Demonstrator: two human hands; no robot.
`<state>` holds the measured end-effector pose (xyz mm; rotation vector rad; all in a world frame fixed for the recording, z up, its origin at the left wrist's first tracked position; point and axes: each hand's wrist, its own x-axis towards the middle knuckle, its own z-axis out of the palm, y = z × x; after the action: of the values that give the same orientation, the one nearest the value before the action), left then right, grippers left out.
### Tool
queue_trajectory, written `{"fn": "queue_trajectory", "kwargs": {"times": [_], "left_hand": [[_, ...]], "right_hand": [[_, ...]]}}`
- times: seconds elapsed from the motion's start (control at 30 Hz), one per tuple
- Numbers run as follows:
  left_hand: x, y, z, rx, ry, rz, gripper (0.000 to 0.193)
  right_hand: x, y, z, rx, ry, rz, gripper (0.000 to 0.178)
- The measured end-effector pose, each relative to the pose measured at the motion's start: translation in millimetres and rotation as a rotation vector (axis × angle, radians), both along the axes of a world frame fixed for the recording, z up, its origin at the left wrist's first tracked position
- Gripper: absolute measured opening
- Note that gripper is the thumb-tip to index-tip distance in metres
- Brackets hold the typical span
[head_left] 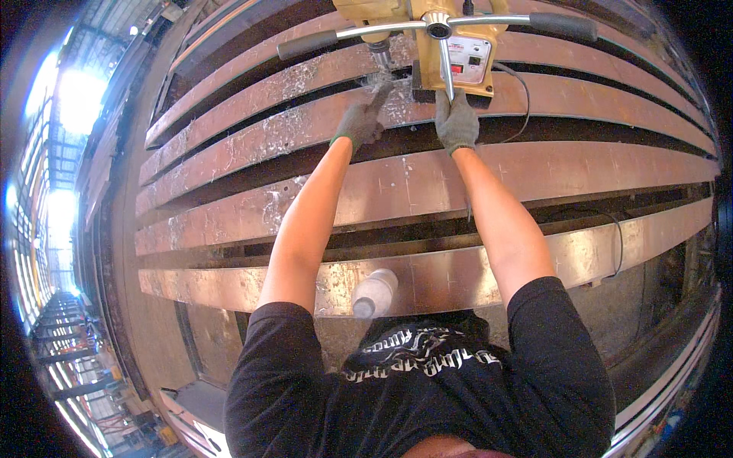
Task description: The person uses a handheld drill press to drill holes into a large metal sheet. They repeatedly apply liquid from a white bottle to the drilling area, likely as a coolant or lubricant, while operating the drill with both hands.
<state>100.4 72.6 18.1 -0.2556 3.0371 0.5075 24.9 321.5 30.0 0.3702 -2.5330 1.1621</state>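
Observation:
A yellow magnetic drill [424, 57] stands on brown steel beams at the top, with a three-armed feed handle [439, 27]. My right hand [458, 120], in a grey glove, is closed round the lower arm of that handle. My left hand [360, 124], gloved too, reaches toward the drill's cutter [381, 59]. Its fingers look stretched out, slightly blurred, with nothing I can make out in them. Silvery metal shavings [397, 103] lie around the cutter and along the beams. Hidden behind my right glove is the end of the handle arm.
Long steel beams [595, 172] run side by side with dark gaps between them. A whitish plastic bottle [376, 291] is on the nearest beam, close to my body. A dark cable [527, 99] loops from the drill's right side. Shelving lines the far left.

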Motion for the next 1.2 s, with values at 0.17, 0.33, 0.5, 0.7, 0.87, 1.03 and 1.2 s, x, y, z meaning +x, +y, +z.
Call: {"fn": "queue_trajectory", "kwargs": {"times": [0.17,0.33,0.5,0.7,0.87,1.03,1.2], "left_hand": [[22.3,-23.6,-5.4,0.222,0.231,0.553,0.045],[16.0,-11.5,-31.7,0.83,0.475,0.369,0.022],[-5.1,24.4,-23.2,0.167,0.025,-0.11,0.026],[35.8,-27.1,-19.2,-0.107,0.144,0.223,0.045],[58.8,-61.1,12.2,0.013,0.148,0.778,0.028],[66.2,-32.1,-26.2,-0.208,0.196,0.063,0.021],[44.3,-6.7,-31.9,-0.222,0.234,-0.138,0.019]], "right_hand": [[-2.1,5.0,-1.8,0.019,0.005,-0.017,0.055],[5.7,-3.9,-1.9,-0.022,0.001,0.012,0.057],[-3.5,5.7,-3.3,0.01,-0.01,0.012,0.058],[-1.5,-3.0,-6.9,0.0,0.008,-0.007,0.056],[-7.0,2.5,-6.8,-0.012,0.014,0.011,0.056],[-0.3,-3.9,-6.9,-0.023,0.027,-0.004,0.056],[-7.5,3.4,-13.1,-0.014,0.064,-0.021,0.056]]}}
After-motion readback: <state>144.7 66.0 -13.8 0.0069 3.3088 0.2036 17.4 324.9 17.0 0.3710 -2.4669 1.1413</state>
